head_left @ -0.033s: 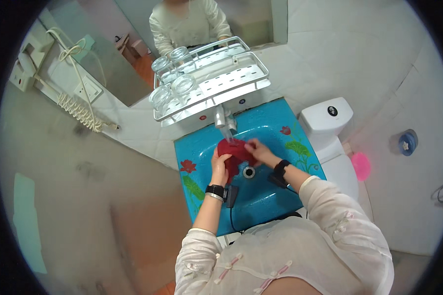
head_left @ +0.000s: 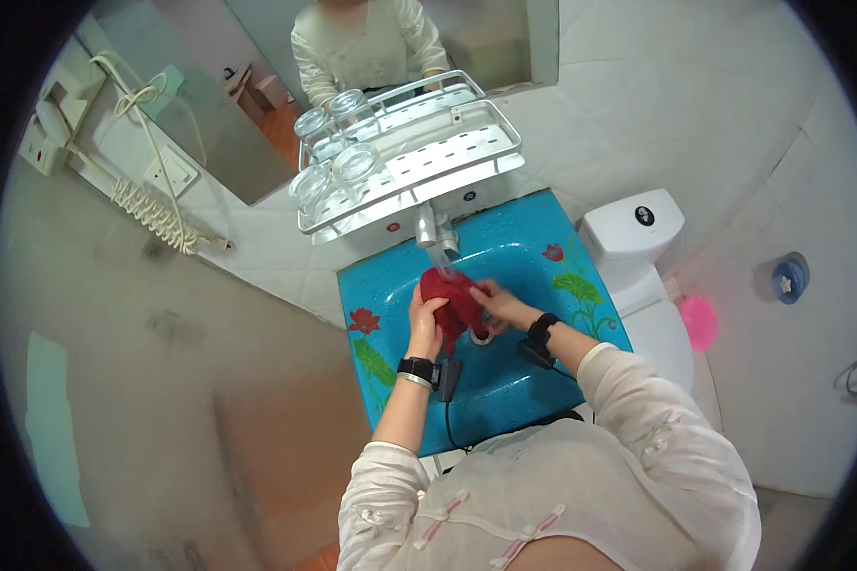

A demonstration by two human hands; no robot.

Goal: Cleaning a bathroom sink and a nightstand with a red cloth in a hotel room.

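Observation:
A wet-looking dark red cloth (head_left: pixel 452 303) hangs bunched between my hands under the tap (head_left: pixel 428 228), over the blue washbasin (head_left: pixel 528 387). Water runs from the spout onto its upper part. My left hand (head_left: pixel 426 322) is closed on the cloth's left side, thumb lying across it. At the right edge, my right hand (head_left: pixel 501 306) pinches the fabric, slightly blurred. The cloth's lower end partly covers the round drain (head_left: pixel 482 339). Each wrist wears a black band with a small dark device and cable.
A metal rack (head_left: pixel 448 157) with glass jars (head_left: pixel 357 165) juts out above the tap, below a mirror (head_left: pixel 486 43). To the basin's right stands a white toilet (head_left: pixel 638 228), with a pink round object (head_left: pixel 698 324) beside it. A coiled-cord hairdryer (head_left: pixel 57 124) hangs at the left wall.
My right hand has shifted slightly down and left with the cloth's edge. The cloth is more gathered and now covers part of the drain. My left hand stays in place.

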